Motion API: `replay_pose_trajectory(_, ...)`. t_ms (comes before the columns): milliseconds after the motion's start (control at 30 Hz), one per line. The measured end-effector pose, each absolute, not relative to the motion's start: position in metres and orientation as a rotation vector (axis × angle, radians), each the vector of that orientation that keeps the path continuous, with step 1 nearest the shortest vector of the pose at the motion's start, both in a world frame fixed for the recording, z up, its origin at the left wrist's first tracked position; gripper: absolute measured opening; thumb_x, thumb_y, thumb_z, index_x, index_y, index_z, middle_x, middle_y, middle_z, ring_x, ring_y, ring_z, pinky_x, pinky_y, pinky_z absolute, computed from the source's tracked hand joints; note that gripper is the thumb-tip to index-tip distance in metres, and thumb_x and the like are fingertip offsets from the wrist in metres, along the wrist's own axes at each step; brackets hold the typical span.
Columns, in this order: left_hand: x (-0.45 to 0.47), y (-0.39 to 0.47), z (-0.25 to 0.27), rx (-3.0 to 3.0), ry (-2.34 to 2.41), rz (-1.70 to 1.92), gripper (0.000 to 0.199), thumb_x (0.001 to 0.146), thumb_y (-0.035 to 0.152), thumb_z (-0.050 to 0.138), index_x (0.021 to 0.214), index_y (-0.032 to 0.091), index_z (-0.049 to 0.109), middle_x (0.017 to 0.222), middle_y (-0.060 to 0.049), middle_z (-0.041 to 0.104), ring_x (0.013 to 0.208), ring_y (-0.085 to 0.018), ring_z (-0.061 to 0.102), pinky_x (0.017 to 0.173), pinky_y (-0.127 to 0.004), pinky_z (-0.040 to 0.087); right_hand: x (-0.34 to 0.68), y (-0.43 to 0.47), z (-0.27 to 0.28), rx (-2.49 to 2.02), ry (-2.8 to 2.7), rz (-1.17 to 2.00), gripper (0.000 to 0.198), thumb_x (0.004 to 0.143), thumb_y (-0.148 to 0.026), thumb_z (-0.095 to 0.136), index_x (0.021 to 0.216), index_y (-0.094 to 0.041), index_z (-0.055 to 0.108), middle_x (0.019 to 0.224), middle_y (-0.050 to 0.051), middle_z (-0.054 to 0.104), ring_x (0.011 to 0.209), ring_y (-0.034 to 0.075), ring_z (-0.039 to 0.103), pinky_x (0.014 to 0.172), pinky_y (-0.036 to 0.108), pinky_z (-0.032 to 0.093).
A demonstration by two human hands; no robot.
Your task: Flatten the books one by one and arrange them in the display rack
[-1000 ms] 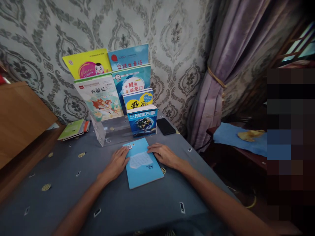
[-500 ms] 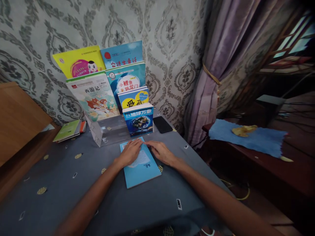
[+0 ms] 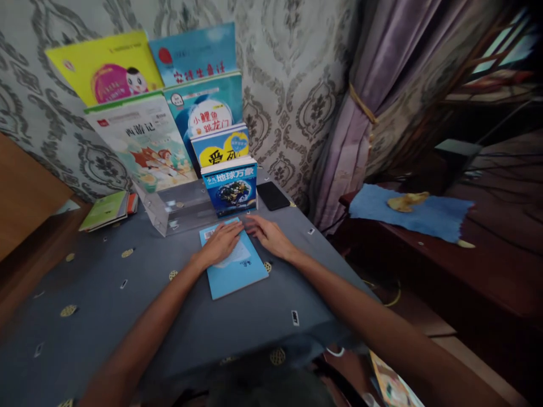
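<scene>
A light blue book (image 3: 236, 280) lies flat on the cloth-covered table, its barcode corner at the far left. My left hand (image 3: 220, 244) rests palm down across the upper part of its cover, fingers stretched out. At the book's far right corner is my right hand (image 3: 270, 236), fingers extended and a little apart; whether its fingertips touch the book I cannot tell. Just beyond both hands, a clear plastic stand (image 3: 186, 217) holds several upright books, with a dark blue book with a globe picture (image 3: 231, 193) in the lowest front slot.
Right of the stand lies a black phone (image 3: 274, 195). Several thin books (image 3: 104, 210) are stacked at the table's left, near a wooden panel (image 3: 25, 192). A purple curtain (image 3: 345, 169) hangs beyond the right edge. A blue cloth (image 3: 373, 208) lies on a dark red bench.
My viewpoint has shifted, so the stand's books look larger and the table's near edge shows more. My left hand stays on the blue book. The right hand's fingers look slightly more spread.
</scene>
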State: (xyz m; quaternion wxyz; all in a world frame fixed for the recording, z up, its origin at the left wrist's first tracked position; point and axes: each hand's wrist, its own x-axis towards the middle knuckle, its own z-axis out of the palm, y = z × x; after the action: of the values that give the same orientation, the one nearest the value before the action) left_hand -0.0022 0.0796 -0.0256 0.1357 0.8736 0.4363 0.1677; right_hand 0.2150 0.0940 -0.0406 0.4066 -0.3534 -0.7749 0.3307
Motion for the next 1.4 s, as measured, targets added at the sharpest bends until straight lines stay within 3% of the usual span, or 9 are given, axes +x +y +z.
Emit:
replay_pose_trajectory(167,-0.003,0.055,-0.020,2.582,1.147,0.356,0.045,0.102,0.028,0.035,0.144,0.025,0.050,0.156,-0.008,0.047,0.148,-0.020,0.036,0.123,-0.050,0.020,0.216,0.099,-0.047,-0.909,-1.965,0.829,0.056,0.087,-0.001,0.041,0.139,-0.021,0.049,0.119,0.009,0.072,0.096,0.017,0.074,0.090,0.038,0.059)
replay_pose_trajectory(633,0.013,-0.022,-0.004,2.294,0.865,0.456,0.041,0.099,0.022,0.046,0.134,0.036,0.061,0.146,-0.001,0.058,0.144,-0.022,0.043,0.125,-0.054,0.011,0.215,0.093,-0.039,-0.908,-1.972,0.853,0.049,0.090,-0.003,0.038,0.134,-0.017,0.055,0.110,0.008,0.075,0.095,0.019,0.074,0.088,0.037,0.060)
replay_pose_trajectory(767,0.009,-0.029,-0.004,2.374,0.857,0.469,0.044,0.099,0.019,0.045,0.138,0.035,0.057,0.146,-0.001,0.057,0.145,-0.021,0.043,0.125,-0.053,0.016,0.213,0.090,-0.038,-0.888,-2.032,0.777,0.049,0.090,-0.003,0.039,0.132,-0.020,0.057,0.110,0.006,0.076,0.099,0.018,0.072,0.091,0.036,0.058)
replay_pose_trajectory(1000,-0.022,-0.050,-0.008,2.663,0.899,0.361,0.047,0.102,0.014,0.037,0.147,0.026,0.048,0.150,-0.005,0.054,0.144,-0.017,0.043,0.123,-0.048,0.029,0.213,0.084,-0.036,-0.899,-2.167,0.499,0.036,0.092,-0.011,0.046,0.121,-0.017,0.066,0.114,0.010,0.074,0.107,0.023,0.068,0.097,0.040,0.052)
replay_pose_trajectory(1200,-0.061,-0.074,-0.009,2.685,0.971,0.505,0.049,0.101,0.013,0.041,0.147,0.028,0.047,0.146,-0.005,0.058,0.140,-0.017,0.049,0.117,-0.044,0.041,0.188,0.057,-0.029,-0.692,-2.285,0.571,0.036,0.096,-0.017,0.046,0.127,-0.013,0.064,0.125,0.014,0.070,0.117,0.024,0.065,0.101,0.041,0.051)
replay_pose_trajectory(1400,-0.068,-0.080,-0.012,2.618,1.047,0.623,0.043,0.099,0.013,0.047,0.139,0.024,0.057,0.135,-0.007,0.066,0.130,-0.019,0.059,0.110,-0.040,0.050,0.135,0.031,-0.029,-0.385,-2.651,0.533,0.042,0.103,-0.025,0.039,0.139,-0.009,0.054,0.144,0.018,0.058,0.141,0.022,0.047,0.119,0.044,0.034)
